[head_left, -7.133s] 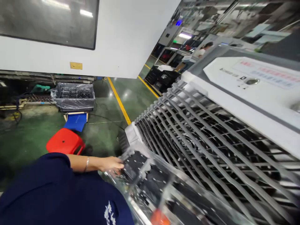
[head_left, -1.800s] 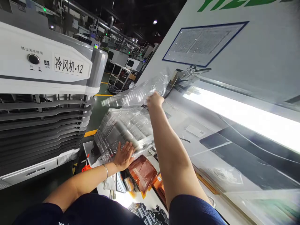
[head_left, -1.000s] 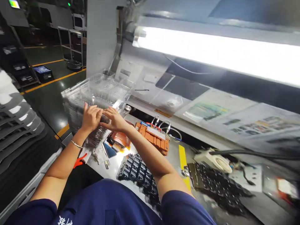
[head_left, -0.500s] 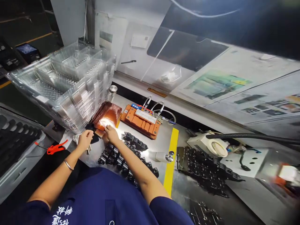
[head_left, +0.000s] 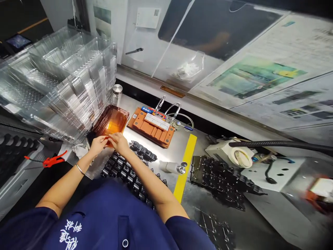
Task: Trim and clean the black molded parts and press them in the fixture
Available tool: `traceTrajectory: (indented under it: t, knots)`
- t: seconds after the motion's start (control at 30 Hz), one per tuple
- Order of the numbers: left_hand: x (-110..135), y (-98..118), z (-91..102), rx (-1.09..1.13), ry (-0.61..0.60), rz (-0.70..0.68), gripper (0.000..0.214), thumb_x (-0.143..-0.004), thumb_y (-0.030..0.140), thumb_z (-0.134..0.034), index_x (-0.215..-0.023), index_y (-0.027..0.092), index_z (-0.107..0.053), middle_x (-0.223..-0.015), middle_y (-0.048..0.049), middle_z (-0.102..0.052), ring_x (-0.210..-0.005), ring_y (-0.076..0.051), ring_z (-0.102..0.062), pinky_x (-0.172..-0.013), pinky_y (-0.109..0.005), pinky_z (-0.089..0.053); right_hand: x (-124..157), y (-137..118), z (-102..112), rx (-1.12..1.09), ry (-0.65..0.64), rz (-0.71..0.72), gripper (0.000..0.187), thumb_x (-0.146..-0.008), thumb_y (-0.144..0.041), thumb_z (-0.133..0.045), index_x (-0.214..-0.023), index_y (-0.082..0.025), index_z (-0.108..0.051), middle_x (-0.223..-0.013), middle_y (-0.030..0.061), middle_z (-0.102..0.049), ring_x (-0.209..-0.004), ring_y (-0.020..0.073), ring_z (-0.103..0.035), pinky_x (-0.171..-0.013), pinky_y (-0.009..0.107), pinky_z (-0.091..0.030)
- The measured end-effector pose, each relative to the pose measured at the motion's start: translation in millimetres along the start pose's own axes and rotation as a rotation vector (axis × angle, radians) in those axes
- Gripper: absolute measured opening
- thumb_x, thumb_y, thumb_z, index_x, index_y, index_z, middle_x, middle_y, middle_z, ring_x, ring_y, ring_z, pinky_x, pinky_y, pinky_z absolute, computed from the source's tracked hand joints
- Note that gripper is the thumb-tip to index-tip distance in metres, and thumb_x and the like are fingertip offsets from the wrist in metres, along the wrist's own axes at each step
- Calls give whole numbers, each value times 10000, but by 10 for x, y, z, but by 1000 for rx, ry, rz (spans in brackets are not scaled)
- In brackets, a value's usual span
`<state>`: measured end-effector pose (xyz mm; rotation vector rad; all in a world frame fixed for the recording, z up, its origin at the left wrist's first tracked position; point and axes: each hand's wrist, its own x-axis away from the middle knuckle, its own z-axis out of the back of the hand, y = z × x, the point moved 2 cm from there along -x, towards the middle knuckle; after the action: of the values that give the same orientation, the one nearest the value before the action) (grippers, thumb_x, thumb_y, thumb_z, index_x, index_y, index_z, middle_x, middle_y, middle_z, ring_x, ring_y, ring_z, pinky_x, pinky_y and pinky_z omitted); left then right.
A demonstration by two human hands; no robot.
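Well, the amber box sits left of the frame's centre, and my left hand and right hand meet at its near edge, fingers curled; I cannot tell whether they're clamped on anything. Black parts lie below, an orange fixture mid-frame, clear trays stacked toward the upper left.

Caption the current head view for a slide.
Left hand and right hand at an amber container, near stacked clear trays and an orange block.
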<state>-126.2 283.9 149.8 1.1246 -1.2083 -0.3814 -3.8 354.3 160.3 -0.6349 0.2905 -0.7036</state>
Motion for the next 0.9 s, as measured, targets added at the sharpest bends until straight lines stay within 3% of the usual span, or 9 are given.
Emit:
traceTrajectory:
  t: [0.17, 0.33, 0.5, 0.73, 0.9]
  knots:
    - [-97, -89, -98, -159, -131, -207, 219, -763, 268, -596, -908, 124, -674, -856, -73, -722, -797, -188, -670, -756, -304, -536, -72, -1, 36, -53, 91, 27, 250, -927, -269, -513, -1039, -187, -722, -894, 83, -649, -849, 180, -593, -755, 285, -500]
    - [-181, -110, -110, -134, -153, -245, 265, -748, 291, -596, -933, 122, -680, -906, -93, -728, -832, -201, -678, -786, -321, -535, -10, 21, -10, -19, 243, 58, 256, -944, -277, -480, -963, -212, -727, -831, 67, -649, -798, 171, -580, -709, 279, -495]
    - [-173, -59, -144, -18, -162, -102, 321, -701, 332, -667, -937, 115, -683, -808, -68, -728, -714, -179, -673, -734, -326, -556, 23, 23, -24, 49, 273, 121, 276, -959, -250, -437, -985, -206, -709, -870, 82, -671, -811, 174, -574, -712, 286, -495]
    - [-142, 104, -168, 130, -230, 48, 338, -623, 266, -764, -912, 108, -685, -760, -42, -710, -722, -160, -662, -764, -311, -544, -45, 74, 82, 91, 191, 142, 266, -967, -238, -408, -945, -177, -666, -870, 81, -645, -822, 171, -554, -690, 273, -487]
    - [-212, 212, -192, 310, -367, 434, 173, -728, 275, -691, -791, 116, -665, -758, -65, -694, -702, -174, -663, -683, -347, -570, -84, 111, 194, 184, 50, 211, 182, -928, -178, -430, -902, -156, -609, -898, 109, -615, -816, 198, -518, -678, 306, -469]
